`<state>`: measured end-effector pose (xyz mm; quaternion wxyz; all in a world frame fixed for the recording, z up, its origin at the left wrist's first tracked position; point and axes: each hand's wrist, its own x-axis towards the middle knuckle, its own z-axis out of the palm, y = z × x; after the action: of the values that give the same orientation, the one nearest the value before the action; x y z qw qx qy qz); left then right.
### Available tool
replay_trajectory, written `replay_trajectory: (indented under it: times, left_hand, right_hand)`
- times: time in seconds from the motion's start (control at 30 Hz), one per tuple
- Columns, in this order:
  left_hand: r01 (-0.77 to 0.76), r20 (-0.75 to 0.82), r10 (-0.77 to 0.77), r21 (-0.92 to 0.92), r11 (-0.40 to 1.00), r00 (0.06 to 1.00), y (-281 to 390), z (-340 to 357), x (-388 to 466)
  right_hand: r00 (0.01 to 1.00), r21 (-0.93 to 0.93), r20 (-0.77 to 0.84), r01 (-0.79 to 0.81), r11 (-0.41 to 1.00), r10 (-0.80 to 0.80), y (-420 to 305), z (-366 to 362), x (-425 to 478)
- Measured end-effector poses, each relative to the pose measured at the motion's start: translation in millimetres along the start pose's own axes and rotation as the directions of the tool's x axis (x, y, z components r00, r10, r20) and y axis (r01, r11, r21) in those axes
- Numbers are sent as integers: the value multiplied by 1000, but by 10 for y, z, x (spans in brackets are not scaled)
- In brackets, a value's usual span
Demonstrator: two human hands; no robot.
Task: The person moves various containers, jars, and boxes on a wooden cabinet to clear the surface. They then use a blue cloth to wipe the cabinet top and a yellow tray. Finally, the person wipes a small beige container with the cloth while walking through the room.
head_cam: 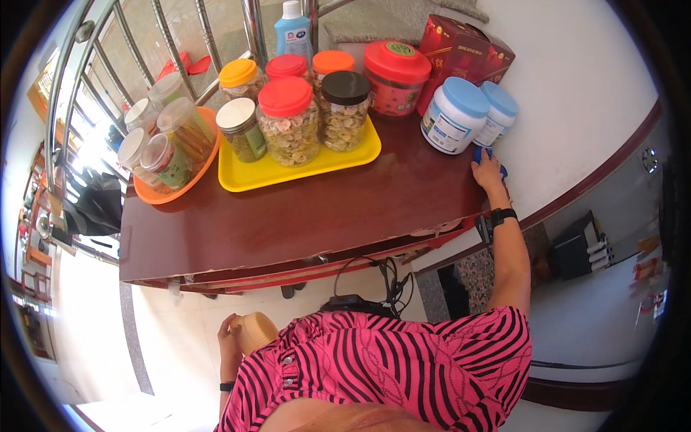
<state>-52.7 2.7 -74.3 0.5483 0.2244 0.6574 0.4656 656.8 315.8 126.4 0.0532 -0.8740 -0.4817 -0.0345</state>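
Low at the left, beside my striped pink shirt, my left hand point(229, 336) holds a beige ribbed plastic container point(257, 331). My right hand point(488, 171) reaches to the right end of the brown wooden tabletop point(302, 213). Its fingers are on a small blue object point(479, 154), which shows on both sides of the hand and is mostly covered by it. Just beyond stand two white tubs with blue lids, the larger tub point(452, 121) to the left and the smaller tub point(494, 116) by the wall.
A yellow tray point(302, 178) carries several jars of dried food. To its left, an orange basin point(178, 197) holds several clear canisters. Behind are a red-lidded tub point(397, 75), a dark red box point(459, 51), a blue bottle point(293, 35) and metal railings point(162, 38). Black cables point(397, 283) hang below the table's front edge.
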Motion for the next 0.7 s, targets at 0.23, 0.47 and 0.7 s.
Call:
replay_trajectory:
  times: [0.23,0.47,0.7]
  left_hand:
    - [5,102,-5,3,1000,995,39,276,155]
    - [-36,149,33,19,999,988,367,589,363]
    - [-88,105,76,118,989,992,418,476,359]
  right_hand:
    - [992,113,34,117,987,-121,-449,-114,-90]
    - [963,121,152,204,971,-221,-431,-105,90]
    - [871,56,-58,490,870,-487,23,229,211]
